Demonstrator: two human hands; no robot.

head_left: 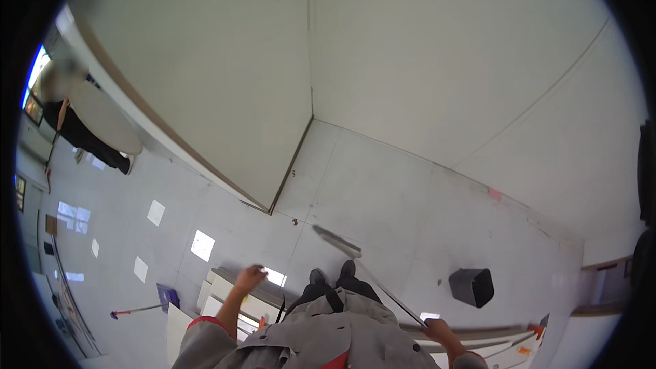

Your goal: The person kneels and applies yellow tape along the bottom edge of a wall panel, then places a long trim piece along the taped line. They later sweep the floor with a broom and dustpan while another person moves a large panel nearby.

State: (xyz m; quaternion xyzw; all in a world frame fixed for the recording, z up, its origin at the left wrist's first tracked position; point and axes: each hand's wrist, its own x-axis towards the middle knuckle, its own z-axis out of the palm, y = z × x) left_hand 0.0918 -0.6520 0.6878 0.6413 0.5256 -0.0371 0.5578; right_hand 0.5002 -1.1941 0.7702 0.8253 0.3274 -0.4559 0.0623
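At the lower right, my right hand [439,331] is closed round the handle of a long-handled broom [337,241]. From there the handle slants up and left, and its flat grey head lies on the floor just ahead of my dark shoes. My left hand [251,278] is raised out at the lower left, apart from the broom, with its fingers curled. Whether anything small is in those fingers is hidden. A few small dark bits [295,221] lie on the floor near the wall corner, beyond the broom head.
A dark grey wastebasket [471,287] stands at my right. Pale walls meet ahead, and a partition end [270,212] juts out left of centre. At lower left are white boards [205,294] and a purple dustpan [167,297] with a long handle. Far left stands another person [85,137] holding a pole.
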